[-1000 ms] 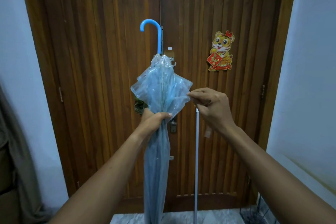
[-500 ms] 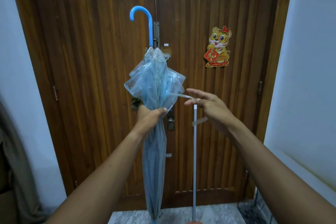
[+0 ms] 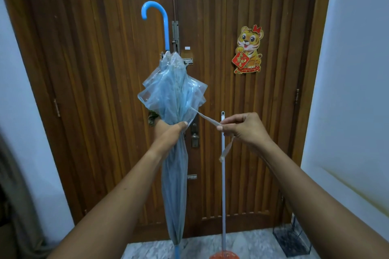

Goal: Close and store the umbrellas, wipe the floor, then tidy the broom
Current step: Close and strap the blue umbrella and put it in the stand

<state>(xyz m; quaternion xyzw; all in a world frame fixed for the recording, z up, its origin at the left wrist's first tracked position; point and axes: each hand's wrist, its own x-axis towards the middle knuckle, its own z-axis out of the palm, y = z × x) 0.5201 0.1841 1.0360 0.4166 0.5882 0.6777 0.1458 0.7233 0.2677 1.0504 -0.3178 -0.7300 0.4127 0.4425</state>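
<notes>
Umbrella (image 3: 174,153): centre of the frame, upright, tip down near the floor at lower centre, blue hooked handle (image 3: 156,19) up at upper centre; canopy folded in but loose and flared above the left hand.
Left hand (image 3: 168,132): grip closed round the gathered canopy at mid-frame, holding the umbrella vertical.
Right hand (image 3: 244,128): right of centre, fingers pinched shut on the strap (image 3: 207,119); the strap runs taut from the canopy to the pinch, its free end dangling below the hand.
Broom (image 3: 223,185): thin pale pole standing just right of the umbrella and behind the right hand, in front of the door (image 3: 273,132); an orange-red head shows at the bottom edge. Whether it leans on the door or stands free cannot be told.
Rack (image 3: 292,235): dark wire basket at lower right on the floor (image 3: 202,244), by the wall; looks like the likely place to store umbrellas, though that is a guess.
Done so far: this umbrella is collapsed; the strap is out and ready.
Step in hand: by the look of it, winding the strap round the canopy to fasten it.
Left to do: fasten the strap, put the umbrella away, deal with any other umbrellas (none in view), wipe the floor, tidy the broom.
Progress: early, judging by all that remains.
Floor: only a strip of pale marble shows at the bottom; wet or dry cannot be told.
</notes>
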